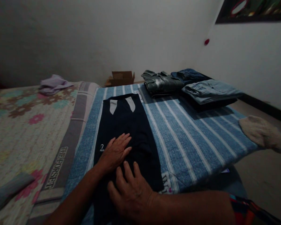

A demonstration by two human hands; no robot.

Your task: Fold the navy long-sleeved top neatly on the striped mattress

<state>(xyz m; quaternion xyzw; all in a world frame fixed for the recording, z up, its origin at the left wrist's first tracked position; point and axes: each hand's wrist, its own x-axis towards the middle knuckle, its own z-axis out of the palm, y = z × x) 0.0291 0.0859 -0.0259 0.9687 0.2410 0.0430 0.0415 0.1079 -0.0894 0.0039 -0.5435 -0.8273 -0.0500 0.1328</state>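
Observation:
A dark navy garment point(128, 120) lies flat and lengthwise on a blue striped bed cover, with two light grey patches near its far edge and a small white logo on its left side. My left hand point(114, 152) rests palm down on the middle of it, fingers stretched out. Closer to me, my right hand point(133, 192) touches the same garment with its fingers apart and slightly bent. Both hands are empty. My forearms and right hand hide part of the garment's near end.
Folded clothes are stacked at the back right: an olive-grey garment point(162, 82) and light blue jeans point(210, 90). A beige cloth point(262, 132) hangs over the right edge. On the left floral cover point(51, 125) lies a lilac cloth point(53, 83). Behind stands a cardboard box point(122, 78).

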